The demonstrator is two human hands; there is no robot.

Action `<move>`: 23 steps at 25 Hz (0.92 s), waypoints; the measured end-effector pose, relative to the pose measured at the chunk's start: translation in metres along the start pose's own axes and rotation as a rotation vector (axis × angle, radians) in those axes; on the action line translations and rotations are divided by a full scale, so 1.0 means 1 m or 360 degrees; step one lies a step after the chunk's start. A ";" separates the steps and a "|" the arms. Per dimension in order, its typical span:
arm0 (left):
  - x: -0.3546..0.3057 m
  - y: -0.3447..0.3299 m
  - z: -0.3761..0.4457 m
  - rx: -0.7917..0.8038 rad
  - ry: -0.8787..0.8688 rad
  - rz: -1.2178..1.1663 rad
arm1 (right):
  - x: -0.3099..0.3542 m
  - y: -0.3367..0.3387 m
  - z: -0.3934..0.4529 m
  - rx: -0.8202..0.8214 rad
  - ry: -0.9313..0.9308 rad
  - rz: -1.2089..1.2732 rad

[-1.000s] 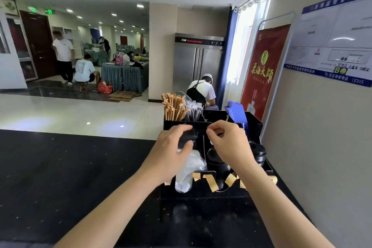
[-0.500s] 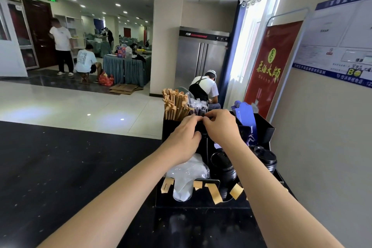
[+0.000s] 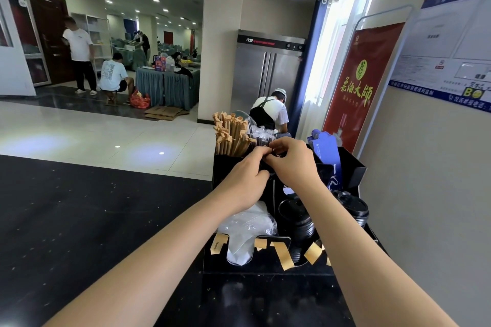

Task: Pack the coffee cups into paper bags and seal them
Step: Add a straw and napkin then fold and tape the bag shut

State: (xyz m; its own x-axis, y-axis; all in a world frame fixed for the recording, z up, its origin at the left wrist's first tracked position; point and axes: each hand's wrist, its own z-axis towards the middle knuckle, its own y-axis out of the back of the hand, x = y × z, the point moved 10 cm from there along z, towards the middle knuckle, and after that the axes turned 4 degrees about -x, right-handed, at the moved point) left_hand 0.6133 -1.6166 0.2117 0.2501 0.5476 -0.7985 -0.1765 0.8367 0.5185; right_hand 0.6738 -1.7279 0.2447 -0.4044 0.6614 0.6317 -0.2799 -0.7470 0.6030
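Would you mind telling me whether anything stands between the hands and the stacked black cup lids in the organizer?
Yes: both forearms cross above the black cup lids. The left hand and right hand are higher up, fingers meeting at the wrapped straws, away from the lids.

2 hands (image 3: 245,180) (image 3: 292,164), 1 organizer (image 3: 350,167), 2 lid stacks (image 3: 297,218) (image 3: 354,207).

open counter (image 3: 93,220) left, organizer (image 3: 220,167) ahead, wall (image 3: 425,194) right

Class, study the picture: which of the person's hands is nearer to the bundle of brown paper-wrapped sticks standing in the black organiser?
Left. The left hand sits just below and right of the brown sticks, its fingertips almost at them. The right hand is further right, beyond the left hand's fingertips.
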 end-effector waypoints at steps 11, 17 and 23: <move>0.015 0.008 0.000 -0.0077 0.0016 -0.0054 | 0.000 -0.010 0.011 -0.0065 -0.0061 0.0005; 0.011 0.003 -0.004 -0.0019 0.0023 -0.0065 | 0.008 0.002 0.014 -0.0080 -0.0018 0.0090; 0.013 0.004 0.005 -0.0108 0.0162 -0.0142 | 0.003 -0.013 0.017 0.0024 -0.0103 -0.0265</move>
State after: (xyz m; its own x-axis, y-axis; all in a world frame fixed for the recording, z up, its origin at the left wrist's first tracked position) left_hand 0.6200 -1.6060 0.2051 0.1706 0.4645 -0.8690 -0.2229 0.8772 0.4252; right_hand 0.6908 -1.7148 0.2465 -0.2967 0.7791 0.5522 -0.3250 -0.6261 0.7088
